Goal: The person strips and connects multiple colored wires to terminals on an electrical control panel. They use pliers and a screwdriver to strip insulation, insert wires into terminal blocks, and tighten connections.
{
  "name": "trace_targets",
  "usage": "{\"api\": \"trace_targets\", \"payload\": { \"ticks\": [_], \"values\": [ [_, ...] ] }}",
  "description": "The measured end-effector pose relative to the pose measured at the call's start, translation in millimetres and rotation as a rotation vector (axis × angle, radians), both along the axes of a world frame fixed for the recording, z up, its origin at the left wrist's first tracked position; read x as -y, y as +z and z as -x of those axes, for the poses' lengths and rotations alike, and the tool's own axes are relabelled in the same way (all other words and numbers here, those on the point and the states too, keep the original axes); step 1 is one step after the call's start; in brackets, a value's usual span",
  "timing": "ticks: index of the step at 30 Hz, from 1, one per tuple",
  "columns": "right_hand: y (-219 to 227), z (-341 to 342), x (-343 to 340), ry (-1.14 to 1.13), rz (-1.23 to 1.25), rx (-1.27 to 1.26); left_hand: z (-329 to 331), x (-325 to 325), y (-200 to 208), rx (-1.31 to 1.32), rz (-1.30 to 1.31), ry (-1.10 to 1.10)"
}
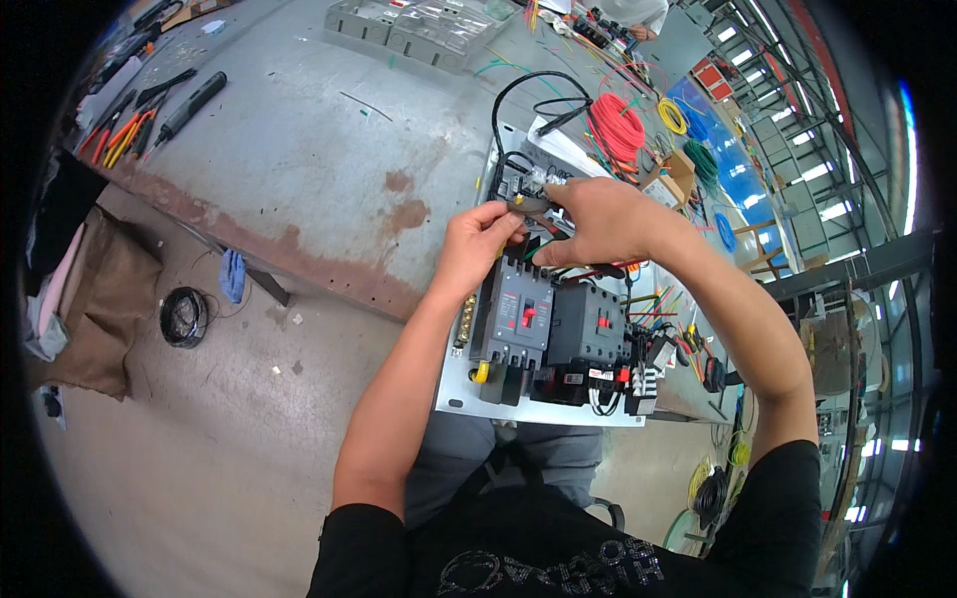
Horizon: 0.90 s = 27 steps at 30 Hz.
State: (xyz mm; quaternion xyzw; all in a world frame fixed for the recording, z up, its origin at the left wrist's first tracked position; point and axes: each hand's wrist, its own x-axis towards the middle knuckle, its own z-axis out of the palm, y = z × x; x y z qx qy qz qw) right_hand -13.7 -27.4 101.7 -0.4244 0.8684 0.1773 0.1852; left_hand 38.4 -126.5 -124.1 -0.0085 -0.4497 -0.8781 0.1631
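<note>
A metal mounting plate [578, 414] carries electrical parts at the table's edge, right in front of me. Near its far end my left hand [472, 247] pinches with thumb and forefinger; whatever lies in the pinch is too small to name. My right hand [613, 214] curls over the same spot from the right, its fingers bent around something mostly hidden. Beneath the fingertips are small terminals and wires, partly covered. Closer to me sit a grey circuit breaker [520, 311] with a red toggle and a second dark breaker [588, 324] beside it.
A red wire coil [616, 128], a yellow coil [672, 116] and loose wires lie at the right. A clear-lidded grey box [409, 35] stands at the back. Far left are a screwdriver [194, 105] and other hand tools. A black coil [184, 317] rests on the floor.
</note>
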Motion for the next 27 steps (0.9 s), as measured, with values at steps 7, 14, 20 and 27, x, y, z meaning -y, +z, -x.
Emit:
{"api": "trace_targets", "payload": {
  "ticks": [7, 14, 20, 27],
  "values": [
    [7.2, -44.1, 30.6, -0.016, -0.087, -0.042, -5.3, -3.8, 9.6, -0.005, -0.038, 0.046],
    [-20.7, -60.7, 55.5, -0.135, -0.130, -0.163, 0.9, -1.1, 1.9, 0.017, 0.021, 0.165],
    [-6.6, -42.3, 38.0, -0.117, -0.106, -0.209, 5.5, -0.1, -3.0, -0.048, -0.012, 0.020],
    [-30.2, 6.3, 11.2, 0.186, 0.026, -0.284, 4.6, 1.2, -5.1, -0.055, -0.044, -0.015]
  ]
}}
